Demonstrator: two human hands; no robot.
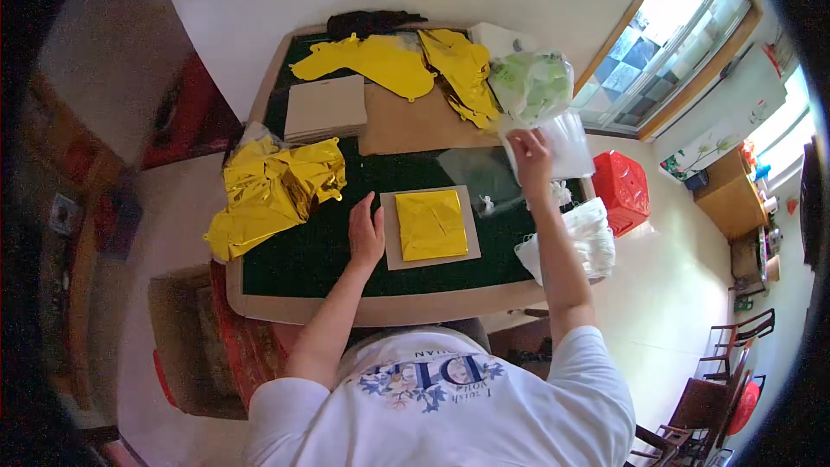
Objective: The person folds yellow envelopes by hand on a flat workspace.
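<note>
A folded gold foil sheet (432,225) lies flat on a square of brown cardboard (391,233) near the table's front edge. Just left of that cardboard rests my left hand (367,232), open, fingers stretched forward, holding nothing. My right hand (530,160) reaches to the right side of the table, its fingers pinched at the left edge of a stack of clear plastic bags (566,151). A see-through plastic bag (471,171) spreads left from that hand over the dark green tabletop. Exactly how the fingertips grip the plastic is hard to see.
Crumpled gold foil (272,195) covers the table's left side. Flat gold foil balloons (372,65) lie at the back, near stacked cardboard (325,108). White string (588,238) sits at the right edge; a red stool (620,192) stands beyond it.
</note>
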